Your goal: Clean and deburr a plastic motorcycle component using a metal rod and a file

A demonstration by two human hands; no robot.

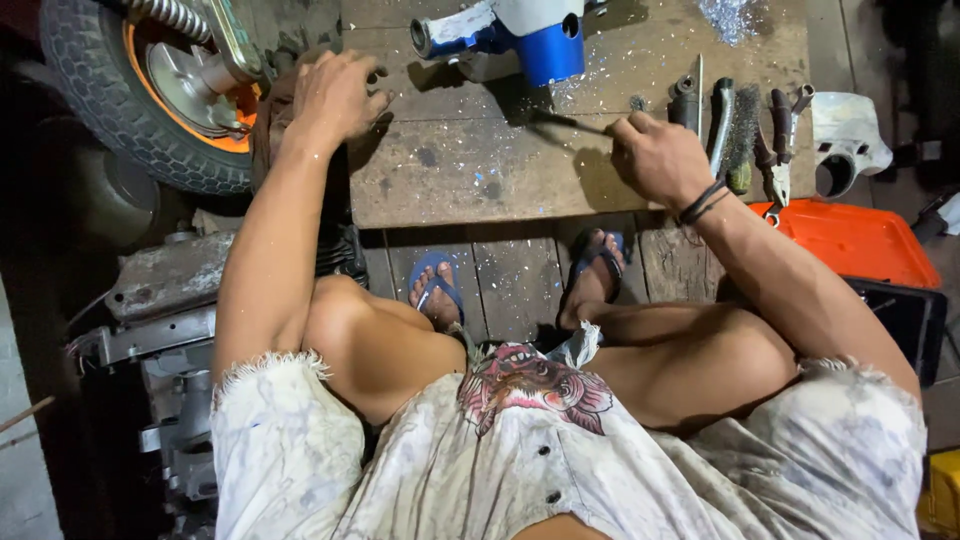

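Note:
My right hand point(655, 155) is closed around a thin dark rod-like tool point(565, 123) whose tip points left across a low wooden board point(470, 170). A blue and white metal part point(520, 35) lies on the board just beyond the tool's tip. Over at the board's left edge, my left hand point(335, 95) rests with fingers curled on something dark; what it grips is hidden. Beside that hand stands a small wheel point(130, 100) with a black tyre and orange rim.
Pliers point(780, 140), a wire brush point(742, 135) and other hand tools lie on the board's right end. A white plastic part point(850, 135) and an orange tray point(850, 240) sit further right. An engine block point(170, 330) stands at my left knee. Metal filings speckle the board.

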